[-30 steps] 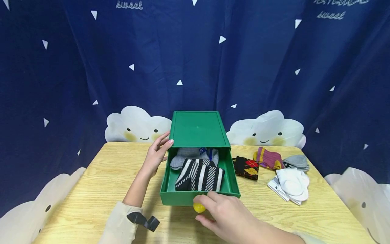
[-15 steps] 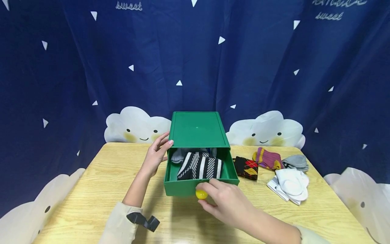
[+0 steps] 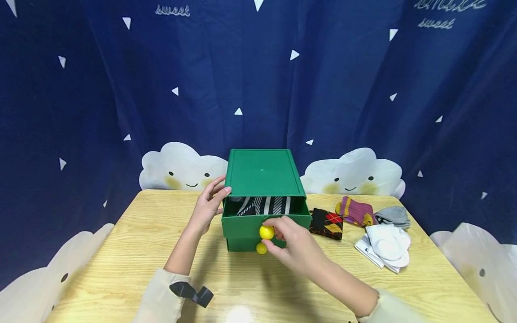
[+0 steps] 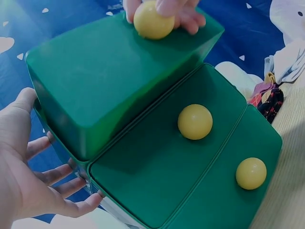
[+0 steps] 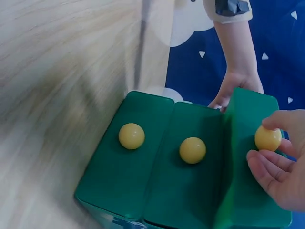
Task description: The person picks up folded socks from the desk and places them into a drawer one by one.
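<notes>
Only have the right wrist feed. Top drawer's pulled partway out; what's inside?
Observer: Striped socks; the head view shows them inside the top drawer.
Operator: Any socks outside it?
Observer: Yes. In the head view, white socks lie on the table, right of the box.
Operator: I only get part of the left hand. How are its fingers set?
Observer: In the left wrist view, the left hand has its fingers spread along the box's side.

A home-like corner, perhaps staged — navy triangle-dotted curtain [image 3: 266, 80], smiling white clouds [image 3: 353, 172], wood-grain table [image 3: 133, 242]
</notes>
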Demonstrator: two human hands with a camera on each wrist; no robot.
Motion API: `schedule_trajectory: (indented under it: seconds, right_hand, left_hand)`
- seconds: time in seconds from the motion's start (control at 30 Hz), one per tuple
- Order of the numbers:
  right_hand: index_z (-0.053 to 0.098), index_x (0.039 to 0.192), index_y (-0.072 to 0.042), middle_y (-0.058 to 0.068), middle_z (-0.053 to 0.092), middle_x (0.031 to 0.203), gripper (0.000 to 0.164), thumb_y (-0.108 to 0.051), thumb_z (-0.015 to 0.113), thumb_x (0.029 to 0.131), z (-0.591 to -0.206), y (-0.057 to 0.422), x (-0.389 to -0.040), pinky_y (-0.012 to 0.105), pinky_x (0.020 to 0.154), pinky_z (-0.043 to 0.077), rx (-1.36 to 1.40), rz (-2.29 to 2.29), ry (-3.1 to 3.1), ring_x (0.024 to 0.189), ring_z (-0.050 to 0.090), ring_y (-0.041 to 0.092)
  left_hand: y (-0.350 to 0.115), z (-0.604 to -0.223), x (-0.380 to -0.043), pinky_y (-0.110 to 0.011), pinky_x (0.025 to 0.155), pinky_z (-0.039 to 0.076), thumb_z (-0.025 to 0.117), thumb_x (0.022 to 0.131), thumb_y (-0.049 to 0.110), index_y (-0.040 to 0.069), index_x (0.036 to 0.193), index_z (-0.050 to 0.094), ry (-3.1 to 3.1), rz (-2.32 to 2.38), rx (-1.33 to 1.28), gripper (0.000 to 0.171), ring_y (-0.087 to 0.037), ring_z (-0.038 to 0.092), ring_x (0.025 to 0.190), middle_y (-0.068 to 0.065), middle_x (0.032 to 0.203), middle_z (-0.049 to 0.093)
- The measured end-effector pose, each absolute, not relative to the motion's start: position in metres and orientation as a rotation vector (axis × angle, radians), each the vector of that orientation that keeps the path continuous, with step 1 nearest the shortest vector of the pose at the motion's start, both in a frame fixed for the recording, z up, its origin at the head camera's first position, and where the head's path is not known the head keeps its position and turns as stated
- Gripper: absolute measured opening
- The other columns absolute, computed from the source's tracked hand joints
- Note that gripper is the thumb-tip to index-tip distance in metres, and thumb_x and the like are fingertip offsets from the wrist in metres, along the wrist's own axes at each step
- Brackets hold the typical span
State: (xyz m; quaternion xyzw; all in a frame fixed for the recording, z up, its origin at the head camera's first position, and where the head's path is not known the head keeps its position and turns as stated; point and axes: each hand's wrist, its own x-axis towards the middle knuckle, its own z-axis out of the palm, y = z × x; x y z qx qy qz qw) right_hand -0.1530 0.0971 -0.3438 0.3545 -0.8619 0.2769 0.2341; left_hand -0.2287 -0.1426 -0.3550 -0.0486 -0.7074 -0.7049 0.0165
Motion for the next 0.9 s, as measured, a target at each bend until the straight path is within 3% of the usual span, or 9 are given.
schedule_trajectory:
  seconds: [0.23,0.73,0.9]
  right_hand:
    - [0.059,0.104,-0.009,0.0,0.055,0.083,0.03,-0.011,0.074,0.078,-0.354,0.091,-0.172,0.025,0.061,0.052,0.858,0.938,-2.368,0.07,0.054,0.013]
    - [0.061,0.105,-0.01,0.001,0.061,0.086,0.031,-0.011,0.076,0.077,-0.366,0.082,-0.196,0.021,0.063,0.052,0.695,1.184,-2.287,0.069,0.059,0.008]
    - [0.053,0.11,-0.008,0.004,0.061,0.082,0.04,-0.012,0.075,0.078,-0.372,0.082,-0.193,0.021,0.064,0.052,0.588,1.401,-2.31,0.068,0.058,0.008]
  left_hand:
    - [-0.142,-0.355,-0.228,-0.058,0.099,0.04,0.055,0.093,0.031,0.029,0.142,0.038,-2.203,-2.198,-0.136,0.052,-0.027,0.04,0.131,-0.008,0.144,0.036]
    - [-0.139,-0.352,-0.229,-0.058,0.099,0.039,0.054,0.093,0.026,0.023,0.142,0.037,-2.169,-2.238,-0.121,0.052,-0.029,0.041,0.128,-0.012,0.142,0.037]
    - [-0.139,-0.353,-0.23,-0.058,0.099,0.039,0.055,0.092,0.026,0.024,0.142,0.037,-2.158,-2.239,-0.108,0.052,-0.028,0.041,0.128,-0.011,0.142,0.038]
